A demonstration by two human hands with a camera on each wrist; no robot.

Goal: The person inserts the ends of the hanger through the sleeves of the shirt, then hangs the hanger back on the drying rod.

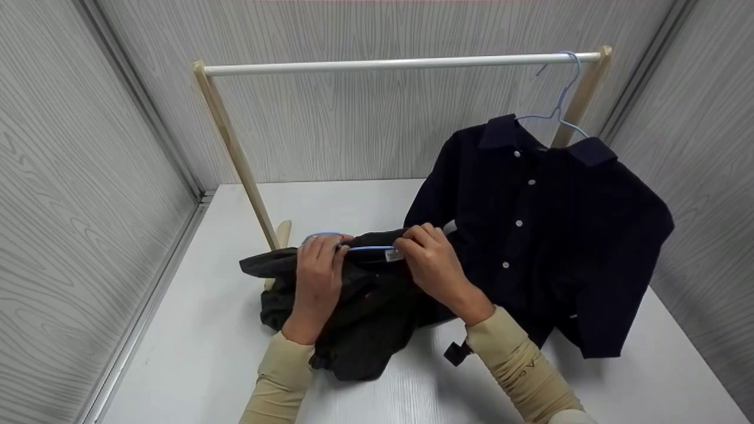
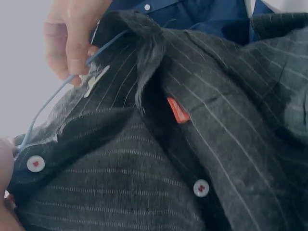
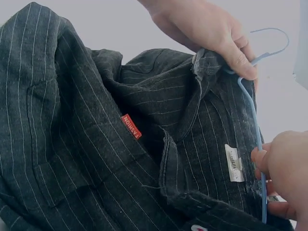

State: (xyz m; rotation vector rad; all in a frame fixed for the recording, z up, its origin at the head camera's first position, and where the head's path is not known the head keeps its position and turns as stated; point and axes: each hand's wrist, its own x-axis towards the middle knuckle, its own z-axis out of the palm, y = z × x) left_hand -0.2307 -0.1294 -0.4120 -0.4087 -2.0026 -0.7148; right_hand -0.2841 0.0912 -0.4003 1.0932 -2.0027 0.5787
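Note:
A dark, white-striped shirt (image 1: pixel 359 330) with a small red tag (image 3: pixel 131 126) lies bunched on the table. Inside its collar opening runs a blue wire hanger (image 1: pixel 370 248). My left hand (image 1: pixel 318 268) grips the hanger near its hook, together with the collar cloth. With thumb and fingers, my right hand (image 1: pixel 435 262) pinches the hanger's other arm at the collar, beside a white label (image 3: pixel 234 163). The hook shows past the left hand in the right wrist view. How far the hanger's ends reach into the shoulders is hidden by cloth.
A rack with a white rail (image 1: pixel 377 63) and wooden posts (image 1: pixel 238 156) stands behind. From its right end hangs a navy shirt (image 1: pixel 554 224) on another blue hanger (image 1: pixel 559 109), close beside my right forearm. The white table (image 1: pixel 188 330) is bordered by panel walls.

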